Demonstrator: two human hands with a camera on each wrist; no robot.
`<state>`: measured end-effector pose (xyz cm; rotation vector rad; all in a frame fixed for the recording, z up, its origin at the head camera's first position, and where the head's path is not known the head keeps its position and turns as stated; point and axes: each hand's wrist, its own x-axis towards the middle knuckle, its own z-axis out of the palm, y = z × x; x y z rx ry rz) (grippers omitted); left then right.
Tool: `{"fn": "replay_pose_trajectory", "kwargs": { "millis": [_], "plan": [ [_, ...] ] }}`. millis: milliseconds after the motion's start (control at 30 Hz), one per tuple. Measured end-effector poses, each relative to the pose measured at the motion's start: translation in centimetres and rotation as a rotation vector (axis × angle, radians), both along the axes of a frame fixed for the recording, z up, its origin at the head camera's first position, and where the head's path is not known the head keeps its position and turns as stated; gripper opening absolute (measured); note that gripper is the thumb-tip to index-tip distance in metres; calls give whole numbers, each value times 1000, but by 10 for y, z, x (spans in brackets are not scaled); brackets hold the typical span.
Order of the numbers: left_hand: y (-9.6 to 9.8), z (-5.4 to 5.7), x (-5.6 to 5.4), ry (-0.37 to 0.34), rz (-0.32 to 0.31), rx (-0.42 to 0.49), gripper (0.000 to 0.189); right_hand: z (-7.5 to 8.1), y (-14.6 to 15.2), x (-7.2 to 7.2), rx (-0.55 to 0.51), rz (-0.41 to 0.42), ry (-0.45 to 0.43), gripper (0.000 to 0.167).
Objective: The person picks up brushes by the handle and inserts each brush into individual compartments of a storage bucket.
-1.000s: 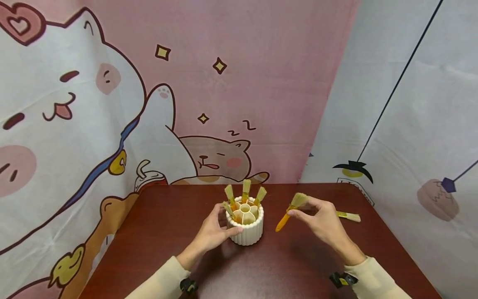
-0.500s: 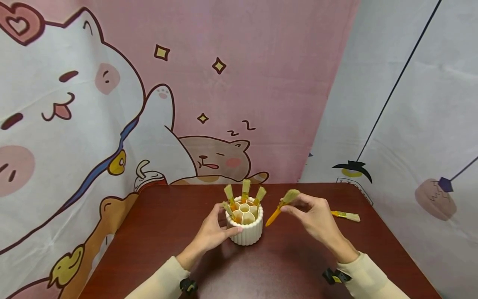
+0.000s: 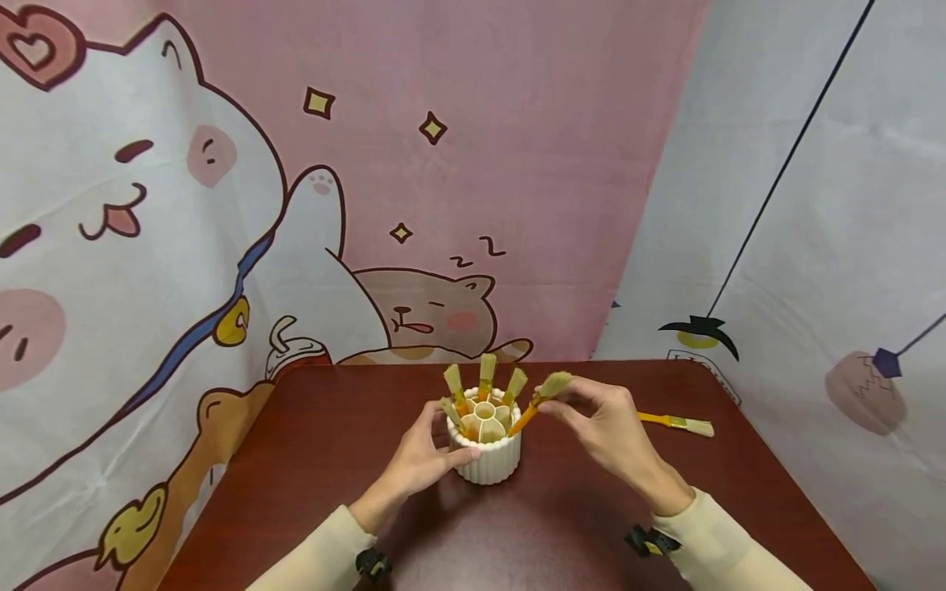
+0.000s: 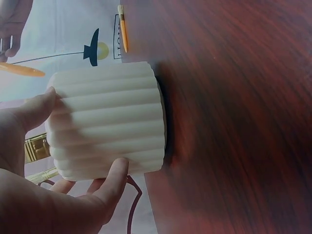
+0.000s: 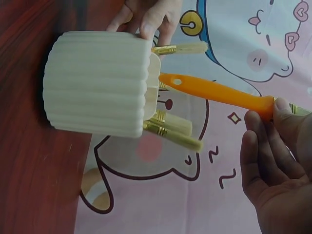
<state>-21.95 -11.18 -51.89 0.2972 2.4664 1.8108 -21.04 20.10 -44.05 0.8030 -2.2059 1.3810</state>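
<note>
A white ribbed brush holder (image 3: 489,466) with petal-shaped compartments stands upright on the table. My left hand (image 3: 415,461) grips its left side, thumb at the front; the left wrist view shows the fingers against the ribs. Several paintbrushes stand in the holder, bristles up, such as the back brush (image 3: 487,374). My right hand (image 3: 612,427) pinches another paintbrush (image 5: 214,92) near its ferrule. That brush tilts, bristles up and to the right. Its orange handle tip is at the holder's right rim; the right wrist view shows the tip close to the opening.
One more paintbrush (image 3: 683,424) with an orange handle lies on the dark red-brown table (image 3: 332,443), behind and right of my right hand. A fabric backdrop (image 3: 547,205) with cartoon cats hangs behind the table's far edge.
My right hand has moved left with the paintbrush, from well right of the holder to its rim. More of the brush on the table now shows. My left hand and the holder have stayed still.
</note>
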Motion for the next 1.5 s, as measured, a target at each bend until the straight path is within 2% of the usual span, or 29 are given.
{"fn": "replay_pose_trajectory", "kwargs": {
  "millis": [300, 600, 800, 967, 1200, 1500],
  "plan": [
    [0, 2, -3, -26, -8, -14, 87, 0, -14, -6, 54, -47, 125, 23],
    [-2, 0, -3, -38, -16, -24, 85, -4, -25, -9, 91, -15, 161, 24],
    [-2, 1, -3, -30, -21, -29, 85, -10, -33, -14, 107, 31, 232, 28],
    [-2, 1, -3, -27, -24, -30, 84, -16, -36, -17, 147, 24, 274, 32],
    [-3, 0, -3, -19, -31, -42, 86, -25, -40, -20, 218, 34, 335, 28],
    [-2, 1, -3, -19, -36, -20, 85, -34, -46, -22, 270, 101, 383, 31]
  ]
}}
